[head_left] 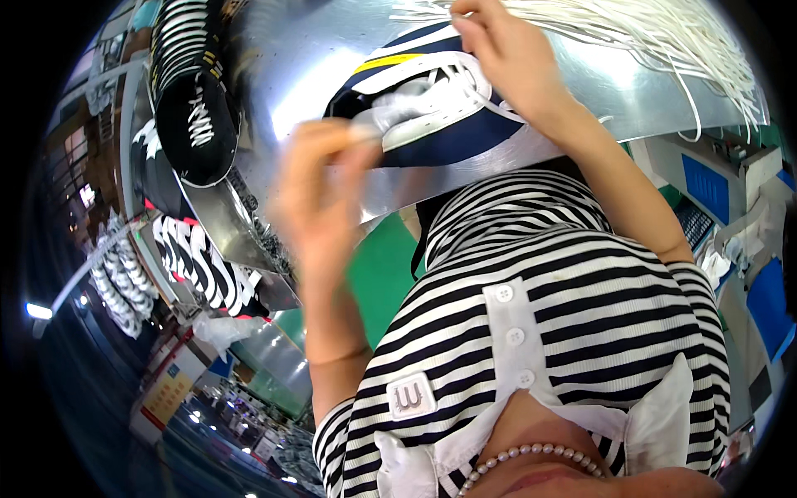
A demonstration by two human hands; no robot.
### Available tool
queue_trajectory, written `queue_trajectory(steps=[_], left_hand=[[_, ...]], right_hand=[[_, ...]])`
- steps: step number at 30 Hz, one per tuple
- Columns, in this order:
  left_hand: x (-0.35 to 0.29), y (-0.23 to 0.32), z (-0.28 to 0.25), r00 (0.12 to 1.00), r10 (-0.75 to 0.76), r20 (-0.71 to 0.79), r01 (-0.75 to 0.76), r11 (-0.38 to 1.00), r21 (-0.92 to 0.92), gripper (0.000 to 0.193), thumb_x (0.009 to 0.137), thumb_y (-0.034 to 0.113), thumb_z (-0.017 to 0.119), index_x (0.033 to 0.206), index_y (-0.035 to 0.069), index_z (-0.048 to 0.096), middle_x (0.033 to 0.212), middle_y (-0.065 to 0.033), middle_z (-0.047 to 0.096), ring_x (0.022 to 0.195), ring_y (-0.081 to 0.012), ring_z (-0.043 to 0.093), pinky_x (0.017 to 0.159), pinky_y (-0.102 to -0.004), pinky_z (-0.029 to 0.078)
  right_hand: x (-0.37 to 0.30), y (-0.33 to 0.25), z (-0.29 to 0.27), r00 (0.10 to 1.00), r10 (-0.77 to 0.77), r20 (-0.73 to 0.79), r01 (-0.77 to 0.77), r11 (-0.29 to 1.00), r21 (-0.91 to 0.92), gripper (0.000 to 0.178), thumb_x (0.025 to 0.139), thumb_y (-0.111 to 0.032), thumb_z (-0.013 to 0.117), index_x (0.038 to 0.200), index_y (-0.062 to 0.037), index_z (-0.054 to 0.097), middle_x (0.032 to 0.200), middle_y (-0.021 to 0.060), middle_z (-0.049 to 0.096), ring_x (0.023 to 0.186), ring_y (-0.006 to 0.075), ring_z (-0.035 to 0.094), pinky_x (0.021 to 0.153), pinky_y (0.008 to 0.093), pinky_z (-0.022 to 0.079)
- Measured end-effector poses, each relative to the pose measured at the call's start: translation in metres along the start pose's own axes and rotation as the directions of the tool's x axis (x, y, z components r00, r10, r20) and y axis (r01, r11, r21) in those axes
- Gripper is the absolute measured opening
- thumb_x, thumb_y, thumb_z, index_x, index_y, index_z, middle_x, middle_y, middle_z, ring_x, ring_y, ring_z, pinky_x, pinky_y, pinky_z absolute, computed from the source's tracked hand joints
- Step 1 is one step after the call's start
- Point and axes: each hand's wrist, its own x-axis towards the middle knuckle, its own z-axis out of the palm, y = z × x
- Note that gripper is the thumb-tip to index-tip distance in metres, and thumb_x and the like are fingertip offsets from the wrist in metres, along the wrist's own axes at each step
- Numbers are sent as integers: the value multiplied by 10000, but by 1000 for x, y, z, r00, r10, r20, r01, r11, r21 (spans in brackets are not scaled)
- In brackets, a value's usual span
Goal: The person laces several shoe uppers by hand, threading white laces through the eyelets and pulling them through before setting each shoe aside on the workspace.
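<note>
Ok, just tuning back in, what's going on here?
A person in a striped top is working with both hands at a navy-and-white shoe on a metal table. The right hand is at the end with the white lace; the left hand is blurred, near the shoe's opening, so its grip is unclear. Many loose white laces lie beyond the right hand, and a black shoe sits off to the left.
</note>
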Motion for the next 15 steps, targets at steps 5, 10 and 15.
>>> queue_trajectory(steps=[5,10,15], left_hand=[[-2,-15,62,960,277,41,-279,938,206,184,740,8,764,884,31,650,919,-90,607,883,-258,587,739,-318,475],[3,-21,67,996,87,29,-89,993,79,250,754,51,769,943,1,613,934,-152,634,825,-337,641,718,-381,508],[6,-27,64,993,-45,107,34,995,96,277,769,176,791,919,-2,640,855,-149,689,750,-314,666,687,-370,519]], right_hand=[[-12,-24,-35,980,106,169,-160,922,353,192,985,-165,539,1119,-31,570,810,116,669,690,216,650,624,325,493],[-59,-49,-47,928,74,365,-171,955,241,164,956,-135,568,1067,-15,559,801,156,674,731,292,681,653,360,515],[-62,-42,-41,920,84,383,-181,957,225,137,956,-117,557,1007,9,545,781,165,677,719,302,682,645,366,513]])
